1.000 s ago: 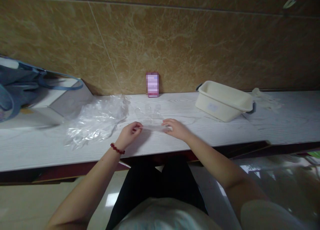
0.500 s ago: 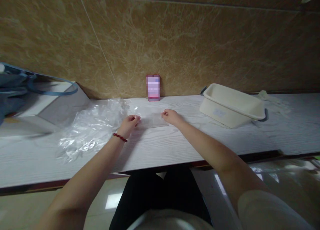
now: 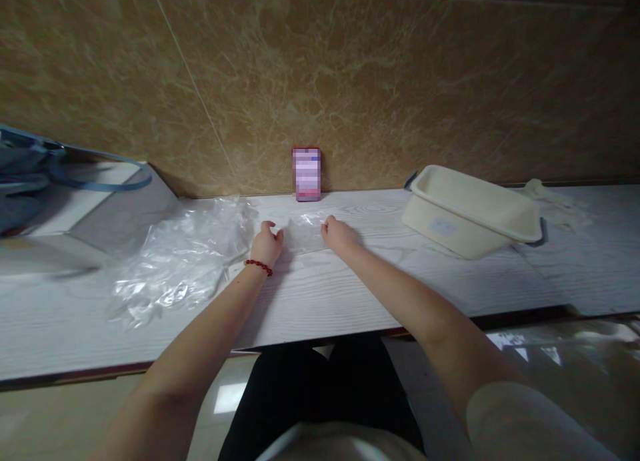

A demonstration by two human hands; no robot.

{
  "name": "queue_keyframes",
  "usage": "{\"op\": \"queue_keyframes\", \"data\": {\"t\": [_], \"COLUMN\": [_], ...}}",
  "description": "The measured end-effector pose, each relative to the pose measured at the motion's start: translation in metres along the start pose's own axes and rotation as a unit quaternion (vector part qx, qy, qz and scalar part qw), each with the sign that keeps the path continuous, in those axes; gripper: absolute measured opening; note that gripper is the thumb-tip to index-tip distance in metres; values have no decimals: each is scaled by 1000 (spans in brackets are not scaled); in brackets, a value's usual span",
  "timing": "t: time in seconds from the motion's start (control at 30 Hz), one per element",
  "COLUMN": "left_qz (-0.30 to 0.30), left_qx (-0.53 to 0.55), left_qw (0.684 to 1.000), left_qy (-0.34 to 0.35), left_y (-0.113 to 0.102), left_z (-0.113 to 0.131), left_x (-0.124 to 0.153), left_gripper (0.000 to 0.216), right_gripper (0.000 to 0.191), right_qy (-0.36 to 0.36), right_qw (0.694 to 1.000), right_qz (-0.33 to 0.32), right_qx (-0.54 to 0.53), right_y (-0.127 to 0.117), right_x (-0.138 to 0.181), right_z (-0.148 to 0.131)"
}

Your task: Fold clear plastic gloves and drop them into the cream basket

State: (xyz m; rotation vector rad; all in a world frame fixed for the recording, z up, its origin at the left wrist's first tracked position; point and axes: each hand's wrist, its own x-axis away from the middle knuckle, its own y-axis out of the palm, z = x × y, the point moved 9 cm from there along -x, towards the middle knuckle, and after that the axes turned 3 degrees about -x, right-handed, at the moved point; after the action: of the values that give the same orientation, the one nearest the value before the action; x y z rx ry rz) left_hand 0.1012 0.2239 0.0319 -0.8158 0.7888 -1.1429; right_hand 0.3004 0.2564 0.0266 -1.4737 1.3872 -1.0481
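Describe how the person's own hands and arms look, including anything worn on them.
The left hand and right hand are ungloved, and both forearms are bare. A dark red, beaded-looking bracelet circles the left wrist; the right wrist has none. A pale, short sleeve covers the right upper arm; the left sleeve is out of view.

The wall (image 3: 380, 81) above the phone (image 3: 307, 175) is dimly lit and darkened toward the corners. Glints are thrown off the crumpled plastic (image 3: 185, 254) left of the phone; below it, the clear film (image 3: 303, 237) is barely distinguished from the tabletop (image 3: 325, 297), a soft shadow is cast by the left forearm (image 3: 210, 347), and glare is reflected from the floor (image 3: 230, 397). Edges are stretched and blurred.
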Motion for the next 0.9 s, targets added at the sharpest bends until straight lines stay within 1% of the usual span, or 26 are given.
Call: {"op": "queue_keyframes", "data": {"t": [0.13,0.23,0.33,0.43,0.57,0.77,0.9], "left_qz": [0,2,9,-1,-12,-3,-5], "left_qx": [-72,-98,-103,-115,-130,-123,-121], "left_qw": [997,994,993,992,989,989,989], "left_qy": [35,47,57,58,68,81,82], "left_y": [2,3,2,5,7,5,6], "left_z": [8,10,11,9,10,12,11], "left_x": [4,5,2,-2,-5,-5,-5], "left_gripper": [35,34,35,32,34,37,37], "right_gripper": [30,31,32,33,33,32,33], "right_qy": [8,16,25,31,29,15,21], "right_qw": [1000,999,999,999,998,999,999], "right_qz": [-12,-26,-34,-42,-50,-41,-37], "right_qx": [12,10,9,11,15,15,19], "right_y": [1,2,2,2,2,2,4], "right_x": [2,1,0,0,0,-5,-7], "right_z": [-1,-2,-3,-4,-4,-5,-4]}}
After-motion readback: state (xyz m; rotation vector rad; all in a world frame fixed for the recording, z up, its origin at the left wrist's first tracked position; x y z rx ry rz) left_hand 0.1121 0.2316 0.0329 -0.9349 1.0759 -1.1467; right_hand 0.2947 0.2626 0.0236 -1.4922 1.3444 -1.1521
